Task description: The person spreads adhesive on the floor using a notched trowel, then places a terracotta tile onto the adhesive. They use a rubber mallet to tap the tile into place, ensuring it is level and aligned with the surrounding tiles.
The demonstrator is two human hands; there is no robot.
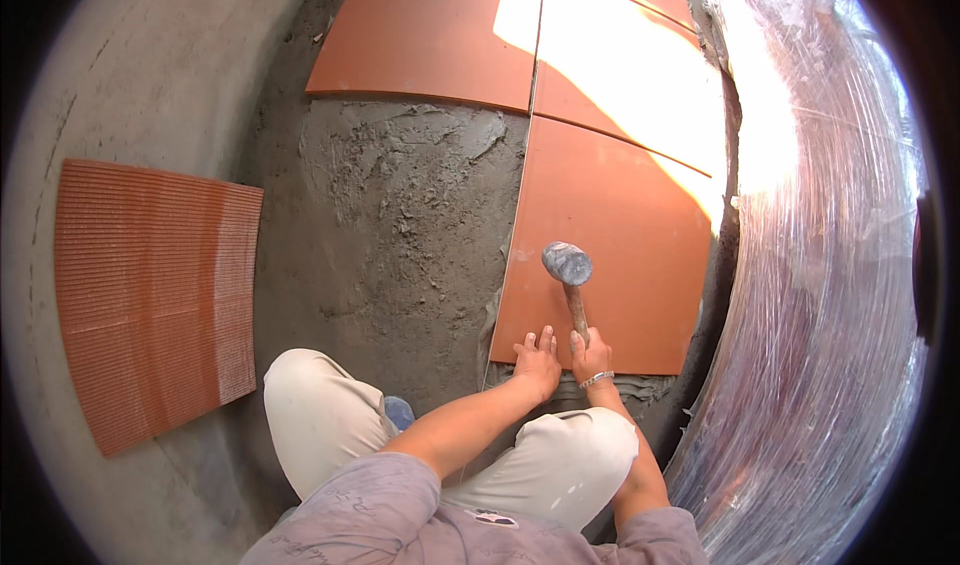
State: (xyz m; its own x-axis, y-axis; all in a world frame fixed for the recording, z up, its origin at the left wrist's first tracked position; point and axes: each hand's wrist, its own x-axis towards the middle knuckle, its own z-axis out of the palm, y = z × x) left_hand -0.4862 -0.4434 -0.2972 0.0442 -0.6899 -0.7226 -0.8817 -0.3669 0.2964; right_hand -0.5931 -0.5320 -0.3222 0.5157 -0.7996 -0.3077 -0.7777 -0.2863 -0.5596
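Note:
My left hand [536,363] lies with its fingers spread on the near edge of a square terracotta tile [610,215]. My right hand [591,357], with a bracelet at the wrist, grips the wooden handle of a rubber mallet [566,263] with a grey head, held over that tile. Grey mortar shows under and below the tile's near edge. A thin pale line, perhaps a string, runs along the tile's left side.
More terracotta tiles [420,35] lie at the top, partly sunlit. Rough grey mortar [400,205] covers the floor left of my tile. A ribbed tile, underside up [155,295], rests on the left by a concrete surface [130,65]. A plastic-wrapped stack [800,365] lines the right.

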